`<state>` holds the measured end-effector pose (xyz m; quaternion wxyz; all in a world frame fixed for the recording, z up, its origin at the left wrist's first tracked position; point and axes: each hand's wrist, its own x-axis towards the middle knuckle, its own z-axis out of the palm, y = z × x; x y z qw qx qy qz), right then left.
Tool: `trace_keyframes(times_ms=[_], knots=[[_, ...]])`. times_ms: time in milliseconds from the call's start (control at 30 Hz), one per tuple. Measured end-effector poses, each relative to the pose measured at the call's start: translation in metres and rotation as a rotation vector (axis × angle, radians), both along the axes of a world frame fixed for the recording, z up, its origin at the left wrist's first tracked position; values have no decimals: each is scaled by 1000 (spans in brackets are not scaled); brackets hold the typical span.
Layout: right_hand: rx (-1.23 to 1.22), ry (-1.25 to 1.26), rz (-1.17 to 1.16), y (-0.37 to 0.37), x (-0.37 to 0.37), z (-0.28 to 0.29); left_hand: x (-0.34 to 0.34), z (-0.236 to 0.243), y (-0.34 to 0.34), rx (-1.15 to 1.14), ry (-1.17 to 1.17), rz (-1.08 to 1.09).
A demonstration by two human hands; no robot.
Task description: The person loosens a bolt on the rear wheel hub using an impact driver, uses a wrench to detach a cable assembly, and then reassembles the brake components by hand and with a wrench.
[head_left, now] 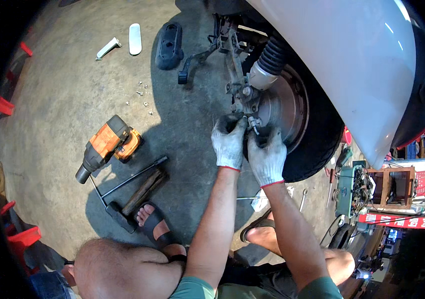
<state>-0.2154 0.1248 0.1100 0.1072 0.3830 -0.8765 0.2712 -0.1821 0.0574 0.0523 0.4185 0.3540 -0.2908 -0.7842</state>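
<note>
My left hand [229, 139] and my right hand [267, 154], in white work gloves with dark finger areas, are side by side at the inner side of a vehicle wheel. The fingers of both are curled in close to a small bolt-like metal fitting [255, 124] that shows between them. What each hand pinches is hidden by the gloves. Just beyond are the metal suspension arm [236, 74] and a shock absorber [264, 74] with a black ribbed boot. The round metal brake drum or hub [277, 107] sits inside the black tyre [317, 124].
A white body panel [352, 55] overhangs the wheel. On the floor at left lie an orange-black impact wrench [105, 142], a lug wrench [135, 175], a hammer [122, 217], several small bolts [140, 93], a dark cover [169, 46] and two white parts. A spanner [303, 199] lies at right.
</note>
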Motion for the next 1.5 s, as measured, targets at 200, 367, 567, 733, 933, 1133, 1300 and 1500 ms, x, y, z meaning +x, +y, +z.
trace_keyframes(times_ms=[200,367,567,733,933,1133,1300,1500], knots=[[-121,-141,-22,4,11,5,1,1,-2,5,29,-19],[-78,-168,-45,5,10,6,-2,-5,-2,-70,-3,-21],[-128,-183,-43,10,4,-8,3,11,1,-50,-43,-19],[-157,-267,-54,6,8,-3,-4,8,6,67,89,35],[-267,-401,-61,4,16,5,-5,8,0,222,274,-64],[-490,-752,-136,0,21,-1,-4,12,-6,197,340,-88],[-691,-762,-147,3,14,-29,-5,17,-5,194,322,-124],[-769,-817,-214,-1,14,-39,-10,14,-5,182,254,-87]])
